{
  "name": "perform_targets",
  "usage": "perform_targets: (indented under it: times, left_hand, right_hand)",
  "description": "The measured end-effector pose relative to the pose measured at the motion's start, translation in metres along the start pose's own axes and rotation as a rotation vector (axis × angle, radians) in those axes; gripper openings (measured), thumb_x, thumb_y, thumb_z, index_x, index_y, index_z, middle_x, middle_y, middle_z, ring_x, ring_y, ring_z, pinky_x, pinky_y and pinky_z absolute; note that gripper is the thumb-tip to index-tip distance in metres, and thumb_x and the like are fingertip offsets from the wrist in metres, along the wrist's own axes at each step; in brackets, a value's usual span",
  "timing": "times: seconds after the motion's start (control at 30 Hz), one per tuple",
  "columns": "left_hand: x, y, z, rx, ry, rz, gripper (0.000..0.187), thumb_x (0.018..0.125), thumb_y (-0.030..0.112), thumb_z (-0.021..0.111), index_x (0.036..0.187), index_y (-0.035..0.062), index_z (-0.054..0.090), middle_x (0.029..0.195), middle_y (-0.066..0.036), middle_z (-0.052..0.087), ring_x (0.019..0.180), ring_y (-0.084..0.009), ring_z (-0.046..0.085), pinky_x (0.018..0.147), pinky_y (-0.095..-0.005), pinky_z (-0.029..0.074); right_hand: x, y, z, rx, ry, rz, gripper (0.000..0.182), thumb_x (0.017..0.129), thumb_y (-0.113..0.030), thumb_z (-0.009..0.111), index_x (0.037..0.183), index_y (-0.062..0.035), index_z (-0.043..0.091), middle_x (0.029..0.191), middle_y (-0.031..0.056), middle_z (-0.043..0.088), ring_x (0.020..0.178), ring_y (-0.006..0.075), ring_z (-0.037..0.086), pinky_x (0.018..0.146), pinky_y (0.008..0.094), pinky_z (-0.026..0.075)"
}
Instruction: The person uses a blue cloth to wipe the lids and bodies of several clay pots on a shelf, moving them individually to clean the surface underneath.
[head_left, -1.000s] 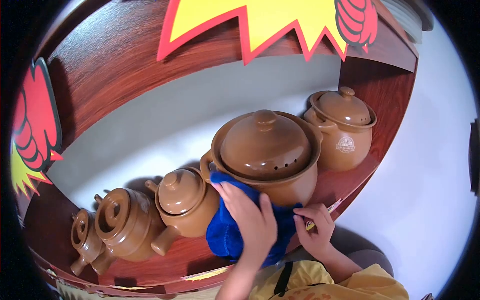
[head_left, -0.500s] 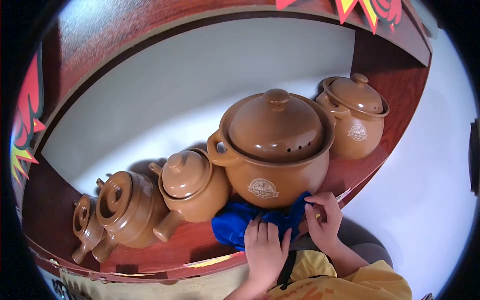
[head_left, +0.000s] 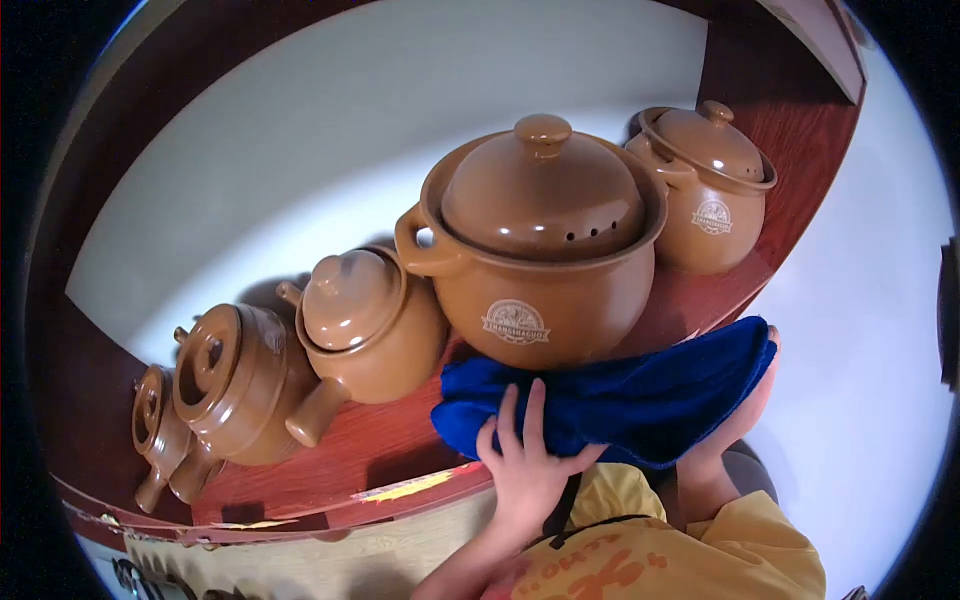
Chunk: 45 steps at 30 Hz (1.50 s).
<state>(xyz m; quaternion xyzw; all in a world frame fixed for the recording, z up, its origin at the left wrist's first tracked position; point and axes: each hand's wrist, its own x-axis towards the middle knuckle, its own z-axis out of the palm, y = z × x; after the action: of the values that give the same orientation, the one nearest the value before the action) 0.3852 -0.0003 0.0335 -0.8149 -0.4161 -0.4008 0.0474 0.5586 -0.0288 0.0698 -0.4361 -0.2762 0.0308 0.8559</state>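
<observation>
A blue cloth (head_left: 640, 405) is spread along the shelf's front, just below a large brown lidded clay pot (head_left: 545, 290). My left hand (head_left: 532, 455) rests on the cloth's left part, its fingers spread apart over the fabric. At the other end, my right hand (head_left: 752, 400) grips the cloth's raised right edge. Most of its fingers are hidden behind the fabric. The cloth lies against or very close to the big pot's base.
A smaller lidded pot (head_left: 712, 195) stands to the right. On the left are a round handled pot (head_left: 375, 330), a wider handled pot (head_left: 245, 385) and a small handled pot (head_left: 165, 420). All stand on the red-brown shelf (head_left: 300, 485), whose front edge is near my arms.
My right hand has pulled the cloth's end out to the right, so the bunched cloth is now unfolded. My left fingers have spread. The view has tilted lower.
</observation>
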Motion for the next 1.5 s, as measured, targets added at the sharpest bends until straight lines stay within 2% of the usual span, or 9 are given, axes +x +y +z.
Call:
perform_targets:
  times: [0.07,0.17,0.27,0.33,0.5,0.8,1.17,1.27,1.5]
  left_hand:
    - [-0.001,0.002,0.0,-0.067,0.064,-0.083,0.062,0.063,0.047,0.077,0.104,0.0027,0.061,0.11,-0.01,0.056,0.097,-0.0281,0.053,0.08,-0.0421,0.034]
    - [-0.012,0.004,-0.009,-0.336,0.303,0.166,0.028,0.065,0.024,0.069,0.092,0.0232,0.062,0.083,-0.002,0.045,0.065,-0.0183,0.045,0.067,-0.0377,0.036]
    - [-0.011,-0.004,-0.024,-0.469,0.444,0.693,0.037,0.06,0.023,0.068,0.093,0.0134,0.055,0.079,-0.005,0.047,0.069,-0.0239,0.046,0.065,-0.0382,0.037]
    - [-0.022,-0.005,-0.015,-0.595,0.478,0.681,0.039,0.063,0.021,0.064,0.101,0.0149,0.056,0.084,-0.007,0.053,0.073,-0.026,0.052,0.066,-0.0408,0.039]
    - [-0.031,-0.007,-0.002,-0.756,0.073,-0.033,0.05,0.073,0.03,0.068,0.114,0.0063,0.052,0.117,-0.014,0.058,0.098,-0.0364,0.059,0.087,-0.0475,0.04]
    - [-0.025,-0.002,0.003,-0.526,-0.038,-0.051,0.064,0.07,0.024,0.07,0.122,-0.0036,0.044,0.128,-0.024,0.045,0.122,-0.0374,0.043,0.1,-0.0476,0.034]
    - [-0.047,-0.004,0.016,-0.87,0.132,-0.288,0.068,0.067,0.013,0.078,0.119,0.0021,0.035,0.106,-0.018,0.05,0.1,-0.0308,0.052,0.091,-0.0385,0.04]
    - [-0.053,-0.002,0.016,-0.882,0.152,-0.374,0.074,0.068,0.014,0.078,0.123,0.0014,0.03,0.11,-0.019,0.047,0.102,-0.0314,0.05,0.092,-0.0392,0.039]
    - [-0.064,-0.001,0.017,-0.655,0.069,-0.402,0.082,0.064,0.022,0.081,0.124,-0.0014,0.031,0.11,-0.022,0.049,0.102,-0.0331,0.052,0.092,-0.0402,0.04]
  right_hand:
    - [0.001,-0.006,0.002,-0.34,0.025,-0.255,0.015,0.095,-0.013,0.047,0.108,-0.0044,0.047,0.092,0.0055,0.053,0.083,0.0136,0.053,0.079,0.0261,0.043]
    - [0.011,-0.012,0.005,0.008,0.013,-0.313,0.019,0.094,-0.016,0.048,0.109,-0.0042,0.047,0.095,0.0065,0.053,0.086,0.0152,0.052,0.081,0.0277,0.042]
    - [0.041,-0.022,0.011,0.25,-0.032,-0.307,0.024,0.093,-0.02,0.048,0.11,-0.0041,0.047,0.098,0.0074,0.053,0.089,0.0168,0.052,0.083,0.0293,0.041]
    - [0.045,-0.025,0.012,0.274,-0.063,-0.297,0.027,0.092,-0.023,0.049,0.111,-0.004,0.047,0.101,0.0081,0.053,0.092,0.0178,0.052,0.085,0.0304,0.041]
    - [0.016,-0.029,0.004,0.267,-0.134,-0.303,0.034,0.091,-0.029,0.049,0.113,-0.0037,0.047,0.106,0.0096,0.052,0.097,0.0204,0.051,0.088,0.033,0.039]
    - [-0.027,-0.036,-0.002,0.253,-0.226,-0.31,0.048,0.088,-0.041,0.051,0.117,-0.0033,0.047,0.115,0.0125,0.051,0.107,0.0251,0.049,0.094,0.0379,0.036]
    - [-0.015,0.005,0.063,0.453,-0.776,-0.35,0.065,0.084,-0.055,0.053,0.122,-0.0028,0.048,0.127,0.016,0.05,0.119,0.0308,0.048,0.101,0.0437,0.032]
    - [-0.015,-0.007,0.093,-0.353,-1.285,-0.691,0.077,0.084,-0.064,0.047,0.133,-0.0038,0.043,0.142,0.0135,0.042,0.128,0.0341,0.041,0.106,0.043,0.026]
    - [-0.041,0.028,0.105,-0.86,-1.381,-1.164,0.039,0.079,-0.03,0.061,0.103,0.0006,0.064,0.119,0.0109,0.06,0.118,0.0207,0.051,0.103,0.0356,0.037]
